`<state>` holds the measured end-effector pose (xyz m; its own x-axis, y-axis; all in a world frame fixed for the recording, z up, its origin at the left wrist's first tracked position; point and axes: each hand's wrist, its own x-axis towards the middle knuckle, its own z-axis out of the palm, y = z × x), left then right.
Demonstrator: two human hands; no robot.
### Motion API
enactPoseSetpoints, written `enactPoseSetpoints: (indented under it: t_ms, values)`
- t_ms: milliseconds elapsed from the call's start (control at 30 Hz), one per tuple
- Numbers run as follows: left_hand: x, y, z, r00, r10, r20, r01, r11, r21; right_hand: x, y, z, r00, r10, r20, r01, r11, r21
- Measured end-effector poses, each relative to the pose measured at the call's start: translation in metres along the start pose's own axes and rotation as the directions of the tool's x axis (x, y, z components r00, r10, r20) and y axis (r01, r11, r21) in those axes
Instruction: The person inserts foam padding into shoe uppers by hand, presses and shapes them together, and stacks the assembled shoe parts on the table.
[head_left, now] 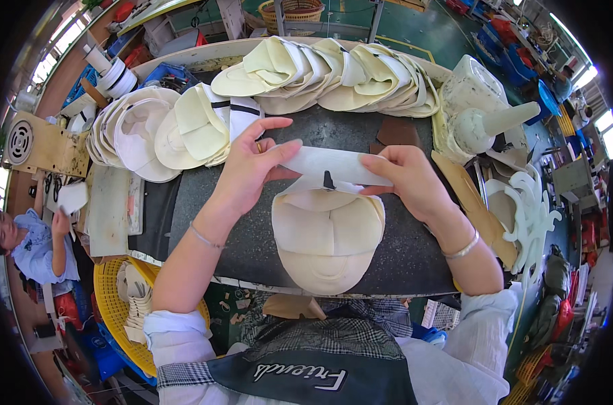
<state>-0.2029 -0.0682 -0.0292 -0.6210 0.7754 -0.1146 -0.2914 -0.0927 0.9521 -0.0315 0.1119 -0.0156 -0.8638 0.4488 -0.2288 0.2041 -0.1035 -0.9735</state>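
Note:
Between my two hands a white strip of material (327, 160) is stretched nearly level above the dark work surface. My left hand (249, 165) pinches its left end between thumb and fingers, the index finger stretched out above. At the other end, my right hand (411, 177) grips the strip with the thumb on top. Just below lies a cream shoe upper (330, 239), its rounded toe pointing toward me. A small black tab (329, 180) shows at the upper's far edge, close under the strip. Whether the strip touches the upper I cannot tell.
Overlapping cream uppers (273, 71) line the back, with more stacked uppers (144, 135) at left. A glue-stained white container (478, 125) with a cone spout stands back right, near a tan strip (472, 206). A yellow basket (106, 290) sits lower left; a co-worker (43, 250) is beyond it.

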Motion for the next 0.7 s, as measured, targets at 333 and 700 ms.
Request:
enactPoseSetpoints:
  t_ms: [333,700]
  values:
    - [-0.014,-0.046,-0.011,0.993,-0.108,0.040,0.074,0.860,0.506,0.012,0.056,-0.008,0.986,0.157,-0.059,-0.167,0.943,-0.288]
    - [-0.022,-0.026,0.003,0.923,0.107,0.370,-0.377,0.051,0.925,0.023,0.046,-0.002,0.999,0.044,-0.010,-0.039,0.731,-0.682]
